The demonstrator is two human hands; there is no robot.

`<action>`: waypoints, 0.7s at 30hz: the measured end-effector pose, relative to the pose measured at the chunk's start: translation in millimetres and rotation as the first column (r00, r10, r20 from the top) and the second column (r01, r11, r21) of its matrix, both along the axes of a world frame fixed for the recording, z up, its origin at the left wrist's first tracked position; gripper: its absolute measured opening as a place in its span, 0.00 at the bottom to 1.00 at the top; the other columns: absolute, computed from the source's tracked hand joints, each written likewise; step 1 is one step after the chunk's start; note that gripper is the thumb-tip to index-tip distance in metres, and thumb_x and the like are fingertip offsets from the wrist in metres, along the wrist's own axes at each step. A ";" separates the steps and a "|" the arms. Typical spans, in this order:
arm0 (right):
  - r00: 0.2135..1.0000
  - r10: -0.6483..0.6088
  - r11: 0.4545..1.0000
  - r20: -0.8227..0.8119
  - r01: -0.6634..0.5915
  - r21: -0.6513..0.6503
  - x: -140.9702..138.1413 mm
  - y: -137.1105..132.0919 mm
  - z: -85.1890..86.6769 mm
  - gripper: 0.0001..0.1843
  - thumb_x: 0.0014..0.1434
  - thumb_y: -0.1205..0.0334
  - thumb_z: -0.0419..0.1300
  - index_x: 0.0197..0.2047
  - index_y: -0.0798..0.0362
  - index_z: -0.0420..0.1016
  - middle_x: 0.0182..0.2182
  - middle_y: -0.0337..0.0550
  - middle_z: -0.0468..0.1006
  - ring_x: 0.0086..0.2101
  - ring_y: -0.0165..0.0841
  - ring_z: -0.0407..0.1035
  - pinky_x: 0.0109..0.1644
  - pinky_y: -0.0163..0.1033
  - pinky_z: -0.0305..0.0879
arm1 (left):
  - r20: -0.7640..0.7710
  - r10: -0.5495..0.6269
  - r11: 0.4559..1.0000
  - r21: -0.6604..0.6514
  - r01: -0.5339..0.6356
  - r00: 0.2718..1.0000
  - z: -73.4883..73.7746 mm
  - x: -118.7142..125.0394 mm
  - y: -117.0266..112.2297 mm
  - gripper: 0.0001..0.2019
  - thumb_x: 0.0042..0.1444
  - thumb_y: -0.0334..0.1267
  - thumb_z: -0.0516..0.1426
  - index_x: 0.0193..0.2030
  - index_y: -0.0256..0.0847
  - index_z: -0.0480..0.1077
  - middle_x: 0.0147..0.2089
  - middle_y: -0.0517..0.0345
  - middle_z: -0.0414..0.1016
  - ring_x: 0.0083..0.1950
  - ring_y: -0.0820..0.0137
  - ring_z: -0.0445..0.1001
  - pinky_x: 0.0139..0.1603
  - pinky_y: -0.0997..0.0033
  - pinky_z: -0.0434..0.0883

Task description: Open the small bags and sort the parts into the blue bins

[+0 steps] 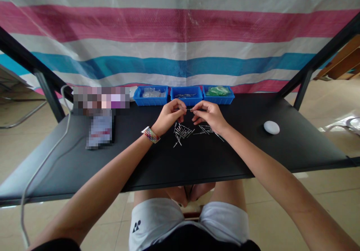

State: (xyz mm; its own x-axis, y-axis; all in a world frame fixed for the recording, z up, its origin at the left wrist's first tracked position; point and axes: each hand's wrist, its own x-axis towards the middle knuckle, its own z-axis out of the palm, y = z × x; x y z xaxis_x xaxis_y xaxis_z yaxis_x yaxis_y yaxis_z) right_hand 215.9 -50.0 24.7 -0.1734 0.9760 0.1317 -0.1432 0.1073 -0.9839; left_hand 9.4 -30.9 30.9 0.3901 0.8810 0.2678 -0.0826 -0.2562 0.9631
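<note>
My left hand (169,116) and my right hand (209,115) meet above the middle of the black table (253,149). Both pinch the ends of one thin metal pin (188,109) held level between them. The left wrist wears a colourful woven band (150,134). Under the hands lie two loose heaps of the same thin metal pins (182,131), a second heap (206,130) to the right.
Three blue bins line the table's far edge: the left one (150,95) holds clear bags, the middle one (186,95) pins, the right one (218,94) green bits. A white oval object (271,127) lies right. A grey cable (42,161) trails left. A striped tarp hangs behind.
</note>
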 end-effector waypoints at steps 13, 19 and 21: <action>0.997 0.067 0.992 -0.035 -0.070 -0.100 -2.7 -1.5 -0.7 0.19 0.52 0.54 0.78 0.36 0.51 0.74 0.31 0.36 0.80 0.26 0.31 0.78 0.29 0.38 0.83 | -0.013 0.023 1.000 0.014 -0.022 1.000 2.7 0.4 -0.9 0.08 0.58 0.36 0.66 0.38 0.39 0.70 0.30 0.61 0.74 0.28 0.74 0.77 0.29 0.76 0.74; 0.989 0.095 0.988 -0.112 -0.107 -0.109 -1.4 1.6 -3.1 0.18 0.52 0.54 0.77 0.35 0.52 0.74 0.27 0.34 0.76 0.26 0.30 0.76 0.30 0.38 0.82 | 0.013 0.031 0.999 -0.006 -0.031 0.999 2.3 0.5 -0.3 0.09 0.58 0.37 0.66 0.37 0.39 0.69 0.29 0.62 0.74 0.28 0.74 0.77 0.29 0.76 0.74; 0.986 0.094 0.988 -0.140 -0.110 -0.112 -0.2 3.3 -3.4 0.19 0.52 0.54 0.78 0.35 0.52 0.73 0.28 0.34 0.77 0.27 0.30 0.76 0.31 0.37 0.82 | 0.029 0.029 1.000 -0.012 -0.029 0.999 2.9 0.2 -0.5 0.09 0.58 0.37 0.66 0.38 0.39 0.69 0.29 0.62 0.74 0.28 0.74 0.77 0.29 0.76 0.75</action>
State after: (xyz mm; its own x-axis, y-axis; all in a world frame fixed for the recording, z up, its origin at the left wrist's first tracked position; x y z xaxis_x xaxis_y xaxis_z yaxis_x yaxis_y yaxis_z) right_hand 215.7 -46.7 21.3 -0.2614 0.9642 0.0450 -0.2782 -0.0307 -0.9600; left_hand 9.6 -31.5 33.8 0.3566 0.8949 0.2683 -0.1037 -0.2475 0.9633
